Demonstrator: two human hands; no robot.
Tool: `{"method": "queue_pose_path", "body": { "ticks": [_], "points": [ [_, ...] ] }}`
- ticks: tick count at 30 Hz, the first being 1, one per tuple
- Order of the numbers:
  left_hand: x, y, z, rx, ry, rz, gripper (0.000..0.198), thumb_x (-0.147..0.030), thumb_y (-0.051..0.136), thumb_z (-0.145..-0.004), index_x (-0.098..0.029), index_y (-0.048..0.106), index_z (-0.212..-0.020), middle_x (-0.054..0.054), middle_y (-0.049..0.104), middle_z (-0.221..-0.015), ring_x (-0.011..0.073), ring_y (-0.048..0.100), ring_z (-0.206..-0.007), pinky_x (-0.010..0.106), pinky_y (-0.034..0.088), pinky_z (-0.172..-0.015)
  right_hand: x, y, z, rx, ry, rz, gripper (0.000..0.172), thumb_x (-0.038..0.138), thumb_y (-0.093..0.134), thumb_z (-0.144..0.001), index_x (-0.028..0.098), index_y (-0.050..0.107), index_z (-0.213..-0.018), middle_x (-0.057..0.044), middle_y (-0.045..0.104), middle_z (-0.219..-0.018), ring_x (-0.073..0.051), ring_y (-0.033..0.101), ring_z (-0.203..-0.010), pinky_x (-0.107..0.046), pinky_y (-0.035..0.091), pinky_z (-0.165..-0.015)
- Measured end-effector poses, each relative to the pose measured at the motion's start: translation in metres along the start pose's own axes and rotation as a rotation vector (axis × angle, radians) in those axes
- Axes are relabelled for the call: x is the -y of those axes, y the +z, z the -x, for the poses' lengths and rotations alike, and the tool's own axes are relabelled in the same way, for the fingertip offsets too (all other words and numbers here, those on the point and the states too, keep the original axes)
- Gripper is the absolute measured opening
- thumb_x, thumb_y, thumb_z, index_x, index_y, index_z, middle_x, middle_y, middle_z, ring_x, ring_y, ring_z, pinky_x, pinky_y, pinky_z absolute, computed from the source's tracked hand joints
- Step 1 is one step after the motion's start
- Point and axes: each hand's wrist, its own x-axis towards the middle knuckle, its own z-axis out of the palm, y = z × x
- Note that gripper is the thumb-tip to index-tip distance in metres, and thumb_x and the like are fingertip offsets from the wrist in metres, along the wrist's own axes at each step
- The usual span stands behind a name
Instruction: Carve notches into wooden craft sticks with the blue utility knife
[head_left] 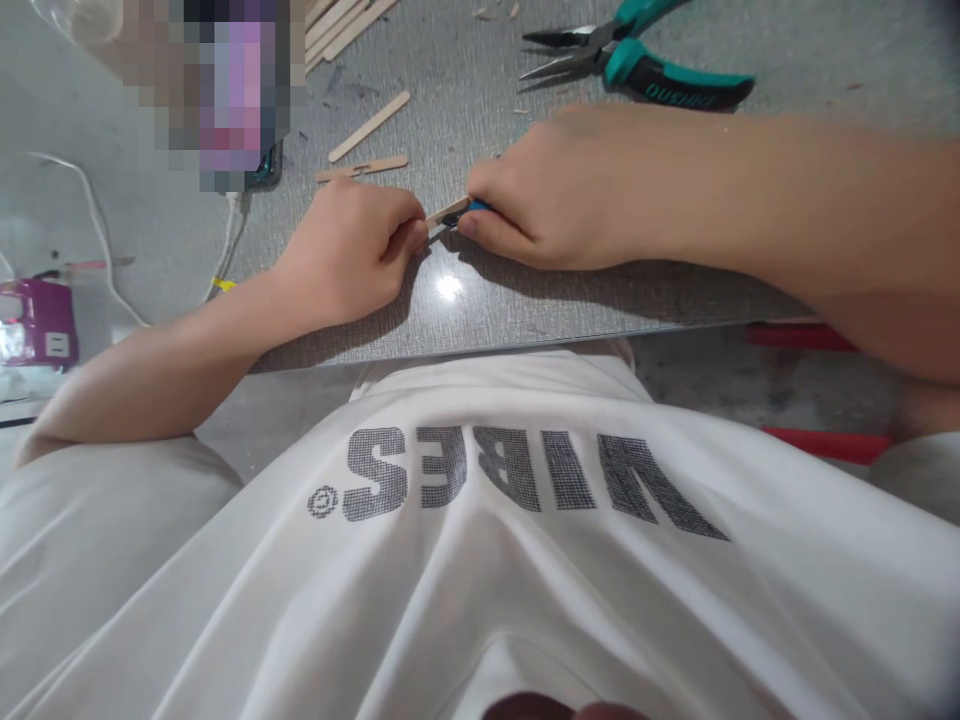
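My left hand is closed, with thumb and fingers pinching one end of a wooden craft stick. Opposite it, my right hand is wrapped round a small tool with a blue handle, whose dark metal tip lies against the stick. My fingers hide most of this tool, so I cannot tell its exact kind. Just beyond my left hand lies a notched craft stick, with a plain craft stick slanting behind it. Both hands are low over the grey table, close to its front edge.
Long-nose pliers with teal and black handles lie beyond my right forearm. Several craft sticks are bunched at the back, and small wood chips are scattered about. A white cable runs behind my left forearm. At far left stands a purple object.
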Motion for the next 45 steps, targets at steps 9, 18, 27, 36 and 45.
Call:
{"method": "queue_pose_path", "body": {
  "ticks": [9, 18, 27, 36, 45],
  "points": [
    [0.027, 0.004, -0.009, -0.175, -0.013, 0.009, 0.026, -0.027, 0.063, -0.096, -0.026, 0.058, -0.071, 0.000, 0.048, -0.065, 0.0183, 0.037, -0.069, 0.040, 0.026, -0.074, -0.018, 0.009, 0.002, -0.116, -0.108, -0.142, 0.044, 0.037, 0.074, -0.105, 0.023, 0.041, -0.078, 0.004, 0.024, -0.060, -0.014, 0.038, -0.061, -0.032, 0.034, -0.070],
    [0.027, 0.016, 0.007, -0.158, 0.213, 0.516, 0.030, -0.030, 0.061, -0.106, -0.023, 0.063, -0.077, -0.005, 0.058, -0.052, 0.0125, 0.048, -0.053, 0.035, 0.037, -0.063, -0.022, 0.006, 0.011, -0.438, -0.155, -0.267, 0.036, 0.058, 0.068, -0.109, 0.024, 0.070, -0.120, 0.001, 0.057, -0.072, -0.014, 0.049, -0.067, -0.035, 0.035, -0.066],
    [0.006, 0.002, 0.032, -0.176, 0.407, 0.749, 0.030, -0.036, 0.063, -0.110, -0.024, 0.070, -0.084, -0.003, 0.063, -0.051, 0.0117, 0.054, -0.044, 0.032, 0.037, -0.050, -0.003, -0.013, 0.028, -0.369, -0.330, -0.925, 0.029, 0.043, 0.081, -0.098, 0.021, 0.071, -0.081, 0.006, 0.058, -0.059, -0.002, 0.051, -0.056, -0.020, 0.039, -0.054],
    [0.002, 0.005, 0.036, -0.090, 0.387, 0.848, 0.040, -0.057, 0.064, -0.111, -0.026, 0.068, -0.085, -0.003, 0.063, -0.050, 0.0126, 0.050, -0.041, 0.031, 0.040, -0.047, 0.011, -0.018, 0.039, -0.325, -0.307, -1.118, 0.039, 0.052, 0.090, -0.094, 0.021, 0.072, -0.079, 0.005, 0.058, -0.055, -0.003, 0.050, -0.047, -0.019, 0.041, -0.047],
    [0.000, 0.004, 0.036, -0.074, 0.333, 0.908, 0.039, -0.052, 0.064, -0.111, -0.025, 0.067, -0.082, -0.002, 0.060, -0.050, 0.0138, 0.049, -0.040, 0.033, 0.038, -0.045, 0.008, -0.016, 0.039, -0.209, -0.296, -1.212, 0.045, 0.060, 0.088, -0.096, 0.021, 0.070, -0.083, 0.004, 0.060, -0.058, -0.005, 0.052, -0.047, -0.020, 0.040, -0.044]
  ]
}}
